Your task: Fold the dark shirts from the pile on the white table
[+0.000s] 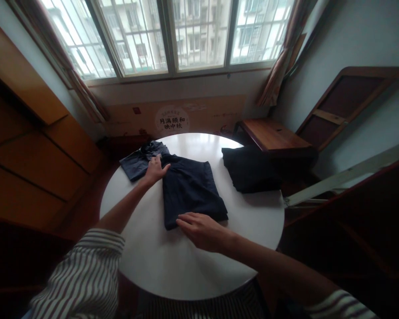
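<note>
Striped sleeves (89, 270) lie closest, the left one rolled up toward the elbow, its forearm crossing the near left rim of the round white desk (186, 270). From that near rim, a broad stretch of white surface runs up to the dark-blue cloth (191, 190), which lies around the middle of the desk. More white shows beyond it toward the window (199, 35), and a strip separates it from the black bundle (249, 170). That bundle reaches the right rim, while a greyish-blue cloth (134, 164) reaches the left rim; its inner side is rumpled and meets the far left corner of the dark-blue cloth.

The dark-blue cloth is folded flat into a four-sided shape, wider at the near end, with stacked layers showing at its near right corner and faint creases across the top. The left hand (155, 169) rests at the far left corner, fingers extended and thumb spread away, gripping nothing visibly. The right hand (201, 231) lies along the near edge, fingers straight and close together; whether they pinch the fabric cannot be told. Past the right rim stands low wooden furniture (275, 134).
</note>
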Available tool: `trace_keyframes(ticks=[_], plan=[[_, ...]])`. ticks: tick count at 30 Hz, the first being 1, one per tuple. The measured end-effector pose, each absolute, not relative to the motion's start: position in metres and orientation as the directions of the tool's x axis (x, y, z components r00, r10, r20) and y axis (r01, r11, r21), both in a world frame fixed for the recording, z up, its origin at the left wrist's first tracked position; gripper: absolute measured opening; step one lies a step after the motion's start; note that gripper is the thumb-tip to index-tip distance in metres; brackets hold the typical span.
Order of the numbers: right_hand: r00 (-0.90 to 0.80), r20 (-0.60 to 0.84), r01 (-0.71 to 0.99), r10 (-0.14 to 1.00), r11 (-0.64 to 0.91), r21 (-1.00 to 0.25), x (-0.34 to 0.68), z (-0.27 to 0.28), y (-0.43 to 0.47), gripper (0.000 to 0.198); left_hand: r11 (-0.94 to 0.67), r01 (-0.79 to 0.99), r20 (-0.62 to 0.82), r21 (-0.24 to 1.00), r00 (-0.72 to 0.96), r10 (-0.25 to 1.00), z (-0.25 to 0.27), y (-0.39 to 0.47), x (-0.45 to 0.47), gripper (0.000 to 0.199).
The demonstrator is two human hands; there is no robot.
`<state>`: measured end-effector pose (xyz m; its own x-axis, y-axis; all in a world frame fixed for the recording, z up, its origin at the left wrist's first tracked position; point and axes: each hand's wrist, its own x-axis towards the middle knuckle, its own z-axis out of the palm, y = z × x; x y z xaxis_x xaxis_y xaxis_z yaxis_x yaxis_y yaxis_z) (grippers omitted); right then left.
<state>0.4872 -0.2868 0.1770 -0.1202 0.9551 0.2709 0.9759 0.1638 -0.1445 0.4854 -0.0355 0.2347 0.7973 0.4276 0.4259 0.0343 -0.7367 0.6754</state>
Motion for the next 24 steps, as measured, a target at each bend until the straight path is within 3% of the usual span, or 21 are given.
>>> trace_keyframes(ticks=[2,4,6,8,11,13,17,20,22,24], plan=[[-0.025,0.293,0.978,0.956,0.084,-0.19,0.501,0.188,-0.301,0.022,-0.823,0.022,0.425,0.567,0.849,0.315,0.227,-0.045,0.464,0.026],[0.042,0.294,0.981,0.955,0.016,-0.194,0.519,0.196,-0.319,0.023,-0.909,-0.066,0.371,0.412,0.923,0.101,0.216,-0.064,0.436,0.025],[0.05,0.28,0.985,0.959,-0.001,-0.173,0.536,0.198,-0.335,0.029,-0.946,-0.203,0.265,0.252,0.955,-0.134,0.205,-0.086,0.406,0.035],[0.024,0.265,0.989,0.964,0.016,-0.146,0.548,0.194,-0.347,0.031,-0.945,-0.285,0.195,0.159,0.948,-0.253,0.193,-0.103,0.382,0.052],[-0.02,0.25,0.994,0.968,0.047,-0.1,0.555,0.183,-0.355,0.022,-0.953,-0.297,0.177,0.062,0.943,-0.282,0.176,-0.108,0.364,0.051],[-0.042,0.233,0.995,0.972,0.063,-0.082,0.554,0.176,-0.358,0.025,-0.946,-0.325,0.161,-0.008,0.933,-0.322,0.167,-0.102,0.359,0.04],[-0.09,0.193,0.988,0.977,0.112,-0.103,0.544,0.174,-0.366,0.027,-0.901,-0.422,0.083,-0.105,0.899,-0.43,0.167,-0.092,0.354,0.039],[-0.014,0.252,0.966,0.968,0.078,-0.247,0.55,0.183,-0.36,0.018,-0.904,-0.42,0.095,-0.075,0.9,-0.426,0.18,-0.102,0.358,0.031],[0.16,0.305,0.916,0.939,-0.026,-0.4,0.567,0.19,-0.342,0.024,-0.906,-0.42,0.12,-0.041,0.899,-0.422,0.189,-0.116,0.37,0.036],[0.402,0.266,0.816,0.876,-0.21,-0.539,0.593,0.196,-0.312,0.024,-0.895,-0.445,0.138,-0.021,0.885,-0.444,0.193,-0.134,0.388,0.042]])
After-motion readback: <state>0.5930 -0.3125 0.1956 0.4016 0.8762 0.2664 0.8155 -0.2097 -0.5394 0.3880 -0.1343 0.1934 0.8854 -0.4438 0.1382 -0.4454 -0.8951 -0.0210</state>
